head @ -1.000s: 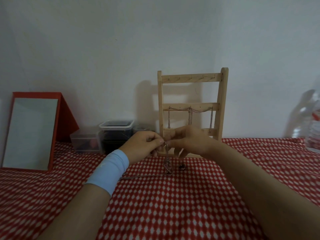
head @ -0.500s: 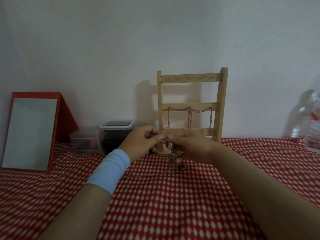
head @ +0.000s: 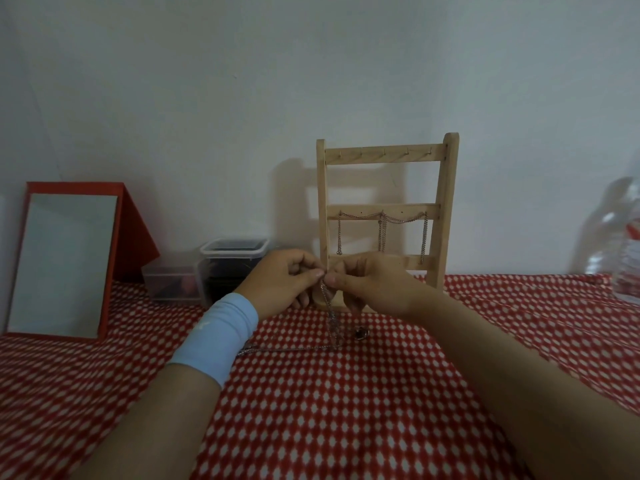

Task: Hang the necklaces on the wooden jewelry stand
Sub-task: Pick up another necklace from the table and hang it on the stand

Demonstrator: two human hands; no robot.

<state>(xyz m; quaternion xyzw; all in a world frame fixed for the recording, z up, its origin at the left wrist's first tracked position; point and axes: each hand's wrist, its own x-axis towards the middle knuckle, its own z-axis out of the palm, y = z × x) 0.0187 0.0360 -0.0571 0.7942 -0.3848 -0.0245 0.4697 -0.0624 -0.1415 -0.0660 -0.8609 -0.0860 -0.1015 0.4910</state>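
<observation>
The wooden jewelry stand [head: 446,202] rises against the wall, its top bar of hooks bare. Thin chains [head: 381,233] drape from the middle bar. In front of the stand's foot, my left hand [head: 280,282] and my right hand [head: 374,282] meet fingertip to fingertip, both pinching the top of a silver necklace [head: 330,320]. Its chain hangs down to the cloth and trails left along it. A small dark pendant [head: 360,334] lies on the cloth just right of the chain.
A red-and-white checked cloth [head: 346,410] covers the table. A red-framed mirror [head: 65,261] leans at the left. Two small plastic boxes [head: 207,271] sit by the wall behind my left hand. A clear bottle [head: 620,251] stands at the right edge.
Both hands have risen a little toward the stand's lower bar, lifting more of the chain off the cloth.
</observation>
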